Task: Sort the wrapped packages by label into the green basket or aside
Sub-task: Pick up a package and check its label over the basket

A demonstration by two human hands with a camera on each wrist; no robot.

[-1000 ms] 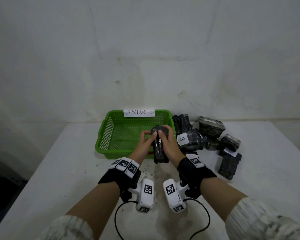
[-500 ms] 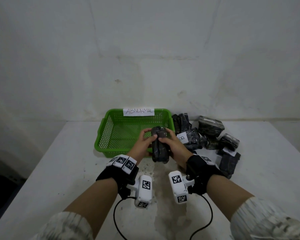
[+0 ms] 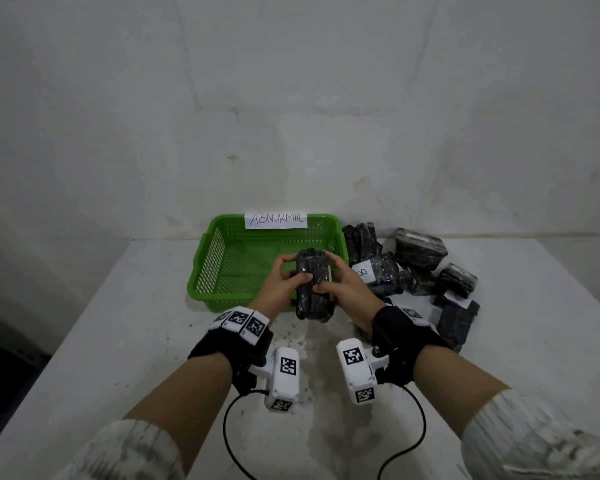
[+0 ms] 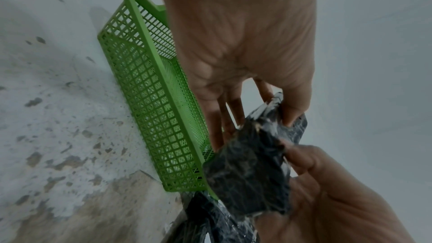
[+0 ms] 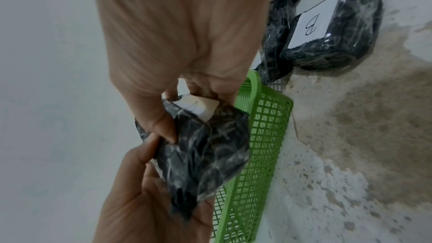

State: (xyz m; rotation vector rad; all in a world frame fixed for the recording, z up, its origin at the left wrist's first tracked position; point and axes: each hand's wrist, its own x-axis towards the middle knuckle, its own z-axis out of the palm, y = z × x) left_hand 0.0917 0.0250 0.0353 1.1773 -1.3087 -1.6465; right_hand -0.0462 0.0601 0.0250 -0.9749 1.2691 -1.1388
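Note:
Both hands hold one black plastic-wrapped package [image 3: 314, 284] above the near rim of the green basket [image 3: 219, 244]. My left hand [image 3: 286, 278] grips its left side, thumb on top. My right hand [image 3: 336, 282] grips its right side. In the right wrist view the package [image 5: 210, 147] shows a white label [image 5: 198, 108] on its far face, partly hidden by my fingers [image 5: 210, 90]; its letter is unreadable. In the left wrist view the package [image 4: 252, 169] is pinched by my left thumb [image 4: 292, 110] at its top. The basket holds nothing and carries a sign reading ABNORMAL [image 3: 276, 220].
A pile of several black wrapped packages [image 3: 420, 268] lies right of the basket; one shows a white label marked B [image 3: 362, 271]. The white table [image 3: 101, 341] has stained bare surface in front. Wrist camera cables [image 3: 402, 445] hang near the front edge. A wall stands behind.
The package has been turned in both hands from upright toward lying flatter, and the hands shifted slightly. Basket and pile have not moved.

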